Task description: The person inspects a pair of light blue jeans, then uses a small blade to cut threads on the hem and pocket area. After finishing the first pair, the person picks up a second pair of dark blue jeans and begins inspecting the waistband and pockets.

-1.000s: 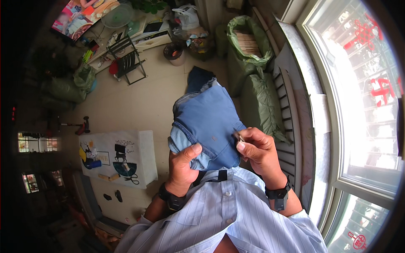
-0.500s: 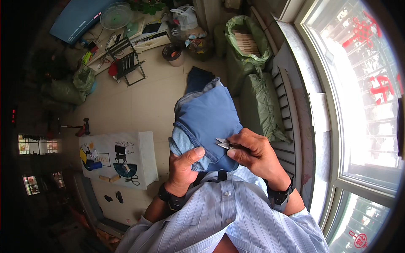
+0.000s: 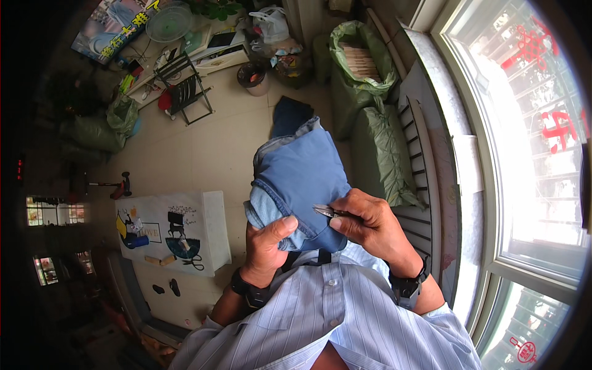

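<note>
A blue denim garment (image 3: 302, 176) hangs in front of my chest, with a darker part trailing toward the floor. My left hand (image 3: 266, 246) grips its lower left edge, thumb on top of the cloth. My right hand (image 3: 370, 225) holds a small pair of metal snips (image 3: 325, 211) with the blades pointing left against the denim, near the hem. Both wrists wear dark bands.
A white table (image 3: 203, 246) with small tools stands to my left. Green sacks (image 3: 382, 154) and a slatted bench (image 3: 422, 166) lie along the window at right. A folding chair (image 3: 185, 89), a bucket (image 3: 251, 77) and clutter stand at the far wall.
My right hand has brought the snips out and onto the denim. The garment has shifted slightly and my left thumb has moved onto its edge.
</note>
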### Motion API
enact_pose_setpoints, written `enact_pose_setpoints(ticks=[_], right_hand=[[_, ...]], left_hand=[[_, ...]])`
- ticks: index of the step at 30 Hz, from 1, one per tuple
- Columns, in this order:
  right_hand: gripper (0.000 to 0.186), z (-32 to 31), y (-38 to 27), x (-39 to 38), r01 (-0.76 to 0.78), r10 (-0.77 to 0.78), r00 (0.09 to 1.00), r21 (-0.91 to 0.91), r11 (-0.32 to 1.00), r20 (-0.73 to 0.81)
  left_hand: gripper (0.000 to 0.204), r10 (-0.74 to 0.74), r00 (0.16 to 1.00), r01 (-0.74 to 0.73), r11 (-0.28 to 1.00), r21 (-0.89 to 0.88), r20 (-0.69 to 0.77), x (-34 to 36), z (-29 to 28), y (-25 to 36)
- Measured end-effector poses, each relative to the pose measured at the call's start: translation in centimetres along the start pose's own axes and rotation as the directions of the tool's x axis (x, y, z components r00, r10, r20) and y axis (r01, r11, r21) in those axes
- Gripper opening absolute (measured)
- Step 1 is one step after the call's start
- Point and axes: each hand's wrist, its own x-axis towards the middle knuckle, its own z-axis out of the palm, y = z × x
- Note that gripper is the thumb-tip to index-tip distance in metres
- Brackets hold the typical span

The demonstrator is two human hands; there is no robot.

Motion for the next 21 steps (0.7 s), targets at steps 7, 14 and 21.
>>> enact_pose_setpoints(ticks=[7, 14, 21], right_hand=[[0.018, 0.1, 0.5, 0.0, -0.038, 0.039, 0.999, 0.101, 0.994, -0.002], [0.023, -0.7, 1.8, -1.5, -0.017, 0.203, 0.948, 0.6, 0.8, -0.244], [0.022, -8.2, 6.5, -6.0, -0.097, 0.215, 0.691, 0.206, 0.974, -0.69]], left_hand=[[0.069, 0.007, 1.0, -0.007, 1.0, 0.016, -0.004, 0.0, 0.0, 0.2], [0.073, -0.008, 1.0, 0.01, 0.999, -0.053, 0.026, 0.4, 0.0, 0.2], [0.074, -0.029, 1.0, 0.03, 0.995, -0.09, 0.013, 0.8, -0.9, -0.1]])
